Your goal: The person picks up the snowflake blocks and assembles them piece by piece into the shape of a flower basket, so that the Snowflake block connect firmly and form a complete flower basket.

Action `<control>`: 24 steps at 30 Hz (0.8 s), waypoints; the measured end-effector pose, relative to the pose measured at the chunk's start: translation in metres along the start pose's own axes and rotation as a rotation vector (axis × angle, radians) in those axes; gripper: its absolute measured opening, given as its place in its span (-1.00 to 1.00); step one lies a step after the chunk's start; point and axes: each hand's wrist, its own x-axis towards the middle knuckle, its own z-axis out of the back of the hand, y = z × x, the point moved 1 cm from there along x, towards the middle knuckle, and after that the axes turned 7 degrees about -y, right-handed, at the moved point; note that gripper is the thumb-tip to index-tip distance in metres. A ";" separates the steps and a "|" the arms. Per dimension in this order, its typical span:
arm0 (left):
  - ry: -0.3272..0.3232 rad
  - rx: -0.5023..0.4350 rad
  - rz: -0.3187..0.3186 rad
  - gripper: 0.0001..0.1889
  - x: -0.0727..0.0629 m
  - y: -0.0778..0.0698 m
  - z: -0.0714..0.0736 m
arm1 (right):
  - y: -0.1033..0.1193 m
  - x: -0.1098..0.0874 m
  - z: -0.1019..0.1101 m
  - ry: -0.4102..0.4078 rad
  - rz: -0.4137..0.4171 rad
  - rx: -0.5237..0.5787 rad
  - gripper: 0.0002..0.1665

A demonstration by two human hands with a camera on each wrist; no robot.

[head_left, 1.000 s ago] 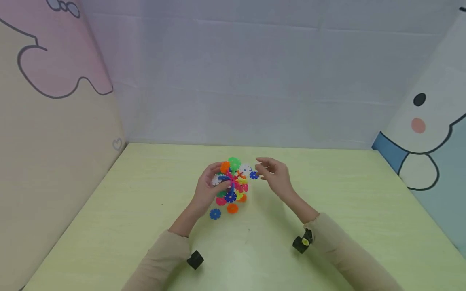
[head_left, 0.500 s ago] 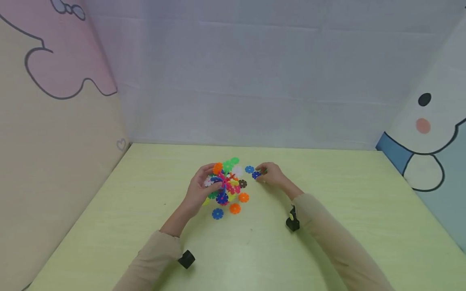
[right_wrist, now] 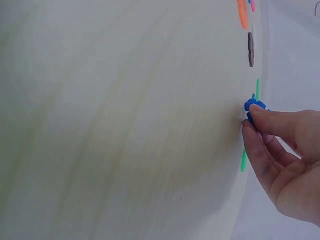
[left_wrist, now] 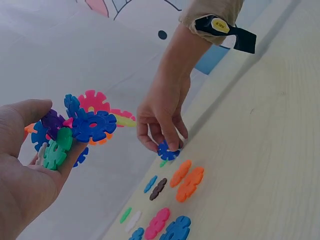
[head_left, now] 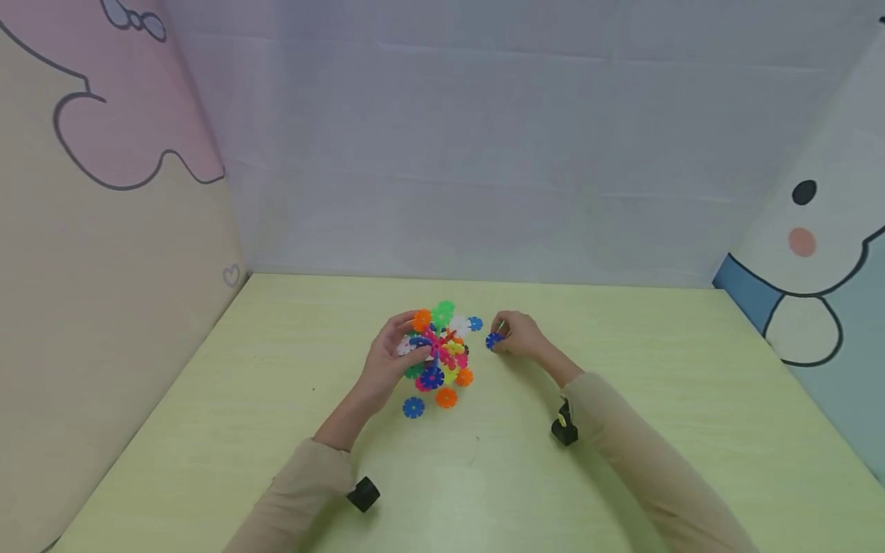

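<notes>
My left hand [head_left: 386,361] holds a ball-like cluster of interlocked plastic snowflake discs [head_left: 437,347] in pink, blue, green, orange, white and yellow. Its thumb lies on the near side of the cluster; the other fingers go behind it and are partly hidden. To the right, my right hand [head_left: 520,336] pinches a single dark blue snowflake disc [head_left: 493,341] between thumb and fingertips, close over the table. The left wrist view shows this blue disc [left_wrist: 167,151] apart from the cluster [left_wrist: 93,125], its notched edge facing down.
Several loose discs lie on the pale wooden table [head_left: 622,346]: a blue disc [head_left: 413,407] and an orange disc [head_left: 446,397] in front, a lighter blue disc [head_left: 475,324] behind. A dark brown disc [left_wrist: 158,189] shows in the left wrist view. A white backdrop [head_left: 442,153] stands behind.
My right hand has come down to the table from above and now pinches the dark blue disc, shifted slightly right. My left hand with the cluster moved left, then partly back right.
</notes>
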 end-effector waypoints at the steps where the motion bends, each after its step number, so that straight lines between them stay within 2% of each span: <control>1: 0.000 -0.010 -0.001 -0.48 0.000 0.000 -0.002 | 0.003 -0.005 0.003 -0.010 0.009 0.024 -0.77; 4: -0.008 -0.038 -0.005 -0.48 0.000 -0.001 -0.007 | 0.015 -0.022 0.013 -0.055 -0.023 0.184 -0.81; 8: -0.039 -0.068 -0.015 -0.49 0.001 0.000 -0.014 | 0.040 -0.049 0.025 -0.163 -0.150 0.511 -0.76; 11: -0.066 -0.085 -0.032 -0.49 0.001 0.001 -0.019 | 0.058 -0.063 0.030 -0.227 -0.180 0.651 -0.72; 18: -0.066 -0.148 -0.061 -0.46 0.000 0.002 -0.033 | 0.074 -0.074 0.026 -0.314 -0.174 0.727 -0.75; 24: -0.073 -0.160 -0.075 -0.47 -0.002 0.002 -0.041 | 0.075 -0.075 0.021 -0.413 -0.140 0.694 -0.78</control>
